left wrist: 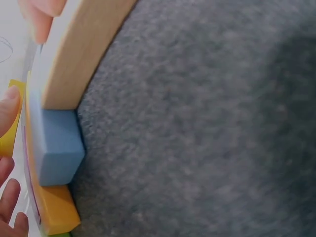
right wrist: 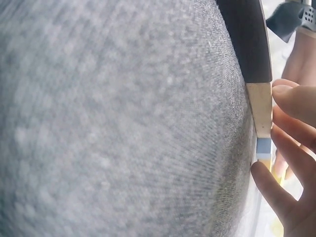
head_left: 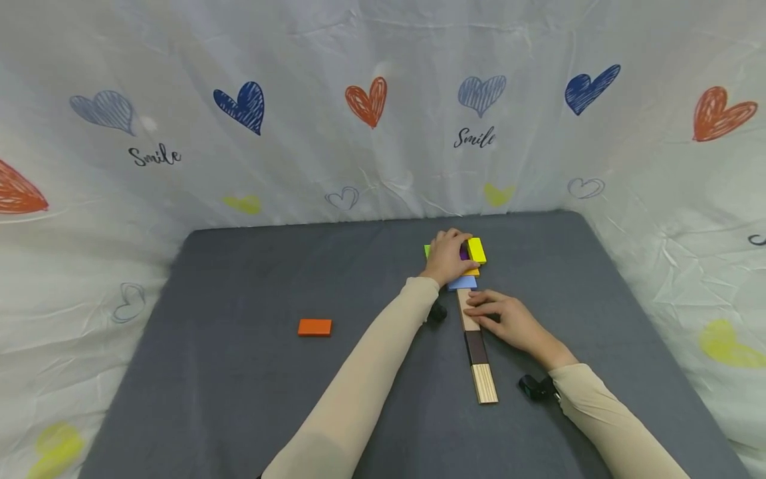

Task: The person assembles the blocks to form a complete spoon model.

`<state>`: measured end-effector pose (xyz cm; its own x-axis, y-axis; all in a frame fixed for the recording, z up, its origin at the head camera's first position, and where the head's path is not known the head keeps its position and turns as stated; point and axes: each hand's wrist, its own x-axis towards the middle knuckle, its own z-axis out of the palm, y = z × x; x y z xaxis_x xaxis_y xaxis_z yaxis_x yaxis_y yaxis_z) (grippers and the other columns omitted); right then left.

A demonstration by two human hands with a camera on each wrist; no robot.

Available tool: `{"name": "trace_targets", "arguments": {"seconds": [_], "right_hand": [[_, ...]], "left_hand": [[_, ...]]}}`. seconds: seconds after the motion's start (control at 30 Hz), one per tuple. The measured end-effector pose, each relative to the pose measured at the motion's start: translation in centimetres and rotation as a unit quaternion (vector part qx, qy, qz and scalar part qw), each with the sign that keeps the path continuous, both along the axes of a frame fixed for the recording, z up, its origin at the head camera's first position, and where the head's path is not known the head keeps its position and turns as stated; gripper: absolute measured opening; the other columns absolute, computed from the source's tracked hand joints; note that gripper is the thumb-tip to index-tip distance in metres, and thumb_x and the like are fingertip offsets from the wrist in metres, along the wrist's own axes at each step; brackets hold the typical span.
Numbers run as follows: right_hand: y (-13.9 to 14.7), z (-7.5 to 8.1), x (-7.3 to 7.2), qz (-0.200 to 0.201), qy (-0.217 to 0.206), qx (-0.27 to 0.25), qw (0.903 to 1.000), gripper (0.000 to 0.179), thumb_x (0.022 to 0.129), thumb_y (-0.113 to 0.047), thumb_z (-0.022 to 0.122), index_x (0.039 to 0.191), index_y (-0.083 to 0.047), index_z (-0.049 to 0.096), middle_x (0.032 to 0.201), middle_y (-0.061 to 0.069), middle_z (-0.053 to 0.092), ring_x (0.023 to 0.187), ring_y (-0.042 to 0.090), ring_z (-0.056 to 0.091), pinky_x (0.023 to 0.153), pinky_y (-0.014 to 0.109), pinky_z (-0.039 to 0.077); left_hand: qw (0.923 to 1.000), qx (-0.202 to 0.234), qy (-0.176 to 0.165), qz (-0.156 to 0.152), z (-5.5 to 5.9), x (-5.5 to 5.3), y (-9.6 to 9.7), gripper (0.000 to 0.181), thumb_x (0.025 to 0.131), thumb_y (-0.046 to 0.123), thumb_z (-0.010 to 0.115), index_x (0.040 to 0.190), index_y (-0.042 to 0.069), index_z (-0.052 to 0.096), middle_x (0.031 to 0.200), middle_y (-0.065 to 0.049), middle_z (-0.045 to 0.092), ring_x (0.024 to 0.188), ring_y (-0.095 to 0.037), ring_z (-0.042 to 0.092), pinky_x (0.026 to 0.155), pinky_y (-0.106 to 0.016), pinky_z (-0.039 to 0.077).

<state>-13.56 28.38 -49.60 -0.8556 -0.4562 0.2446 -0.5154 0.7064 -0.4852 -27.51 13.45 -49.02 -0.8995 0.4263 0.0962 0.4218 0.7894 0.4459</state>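
Note:
My left hand (head_left: 447,257) is over the far end of a row of blocks and pinches a yellow block (head_left: 477,250) between thumb and fingers. Under and beside it show a purple block (head_left: 463,253), a green block (head_left: 427,251) and an amber block (left wrist: 59,210), partly hidden by the hand. A light blue block (head_left: 463,283) comes nearer in the row, followed by a pale wooden block (head_left: 467,314). My right hand (head_left: 509,322) rests its loosely spread fingertips at that wooden block. Closer still lie a dark brown block (head_left: 475,347) and a striped wooden block (head_left: 485,384).
An orange block (head_left: 314,327) lies apart on the grey cloth-covered table (head_left: 251,392), left of the left arm. Behind the table hangs a white curtain (head_left: 419,179) printed with hearts. Each wrist carries a small black camera (head_left: 538,388).

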Motion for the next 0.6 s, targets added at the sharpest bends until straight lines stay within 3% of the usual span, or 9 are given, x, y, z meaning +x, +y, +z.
{"name": "trace_targets", "arguments": {"seconds": [0.33,0.6], "right_hand": [[0.03,-0.07,-0.12,0.003,0.007,-0.008,0.9999,0.024,0.084,-0.009,0.077,0.108,-0.012,0.078,0.118,0.005,0.07,0.118,0.029,0.064,0.098,0.048,0.052],[-0.04,0.03,-0.08,-0.003,-0.006,-0.002,1.0,0.024,0.085,-0.009,0.076,0.109,-0.012,0.078,0.119,0.005,0.069,0.12,0.029,0.063,0.1,0.049,0.051]], "left_hand": [[0.9999,-0.015,-0.006,-0.001,0.63,-0.29,-0.04,0.064,0.088,0.05,0.071,0.144,0.026,0.051,0.139,0.003,0.054,0.126,-0.019,0.047,0.111,-0.036,0.039],[0.9993,-0.033,-0.018,-0.005,0.38,-0.73,-0.37,0.065,0.088,0.053,0.069,0.144,0.026,0.051,0.141,0.003,0.053,0.127,-0.02,0.046,0.113,-0.04,0.037]]}}
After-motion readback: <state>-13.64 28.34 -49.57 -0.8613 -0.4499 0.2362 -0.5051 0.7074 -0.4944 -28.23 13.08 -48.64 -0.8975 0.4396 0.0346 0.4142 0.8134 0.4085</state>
